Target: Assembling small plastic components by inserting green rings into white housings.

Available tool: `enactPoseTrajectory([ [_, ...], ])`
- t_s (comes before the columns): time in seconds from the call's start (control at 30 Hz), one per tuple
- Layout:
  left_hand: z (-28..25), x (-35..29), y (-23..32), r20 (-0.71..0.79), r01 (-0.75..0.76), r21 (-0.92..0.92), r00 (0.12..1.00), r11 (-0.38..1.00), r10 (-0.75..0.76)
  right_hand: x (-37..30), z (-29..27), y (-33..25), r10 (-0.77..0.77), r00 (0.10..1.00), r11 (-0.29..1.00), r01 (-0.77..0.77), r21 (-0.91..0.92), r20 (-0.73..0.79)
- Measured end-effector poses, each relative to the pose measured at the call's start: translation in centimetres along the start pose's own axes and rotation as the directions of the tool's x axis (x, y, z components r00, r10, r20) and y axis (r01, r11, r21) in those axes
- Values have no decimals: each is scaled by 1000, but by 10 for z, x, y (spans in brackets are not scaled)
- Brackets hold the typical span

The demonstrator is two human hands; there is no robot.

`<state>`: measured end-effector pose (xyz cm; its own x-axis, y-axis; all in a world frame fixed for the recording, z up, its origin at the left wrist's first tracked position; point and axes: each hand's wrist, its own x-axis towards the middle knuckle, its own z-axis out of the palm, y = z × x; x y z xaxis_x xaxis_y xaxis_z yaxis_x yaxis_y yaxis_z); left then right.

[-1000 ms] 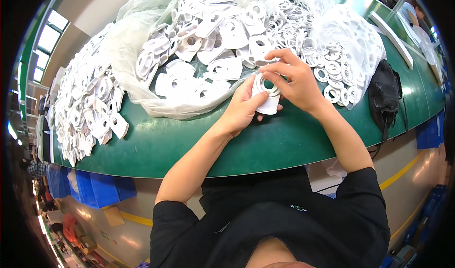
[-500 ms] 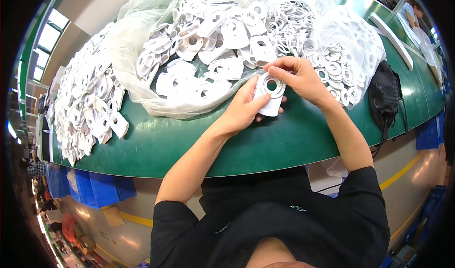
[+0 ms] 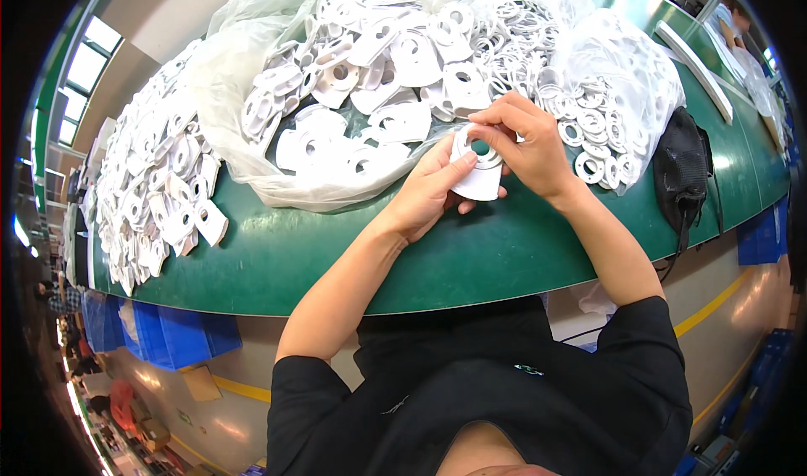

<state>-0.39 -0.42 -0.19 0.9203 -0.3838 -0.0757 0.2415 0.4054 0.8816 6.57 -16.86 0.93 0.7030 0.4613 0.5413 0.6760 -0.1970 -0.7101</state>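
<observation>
Left hand (image 3: 429, 183): grasping a white flat piece (image 3: 477, 185), thumb laid across its face, fingers wrapped beneath, tips showing past the far edge. Piece sits at the thumb side of this hand, between the two hands, above the green desk (image 3: 378, 278); round hole with a ringed rim at its upper part, wide plain end toward the wearer.

Right hand (image 3: 530, 144): thumb and bent fingers drawn together at the upper rim of the same piece, close by the hole. Whether they pinch it or merely touch cannot be made out.

Ahead and to the left of the left hand: open clear plastic bag (image 3: 290, 192), slack-mouthed, full of similar white pieces (image 3: 412, 60), several with round holes. Farther left of that hand, beyond the bag, a loose heap of white pieces (image 3: 155, 182) spread toward the desk edge.

Just beyond the right hand: pile of thin white rings (image 3: 513, 43). To the right of it: second clear bag (image 3: 643, 76), white rings (image 3: 593, 121) spilling from its near side. Farther right of the right hand: black pouch (image 3: 683, 161); past that, a long white bar (image 3: 694, 70) lying on the desk
</observation>
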Motion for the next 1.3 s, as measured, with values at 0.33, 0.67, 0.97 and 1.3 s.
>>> enactPoseTrajectory([
  [0.33,4,-1,3,7,-3,197,1000,980,2,2,-3,15,67,997,978,-71,198,27],
  [0.67,1,1,-9,-83,-127,540,976,832,202,7,-13,17,217,902,919,-318,233,373],
  [0.97,-8,3,-12,-139,-102,764,938,637,317,0,0,10,205,951,968,-232,99,231],
  [1.3,2,7,-20,-198,-243,325,927,914,318,-2,9,20,336,934,834,-356,422,124],
])
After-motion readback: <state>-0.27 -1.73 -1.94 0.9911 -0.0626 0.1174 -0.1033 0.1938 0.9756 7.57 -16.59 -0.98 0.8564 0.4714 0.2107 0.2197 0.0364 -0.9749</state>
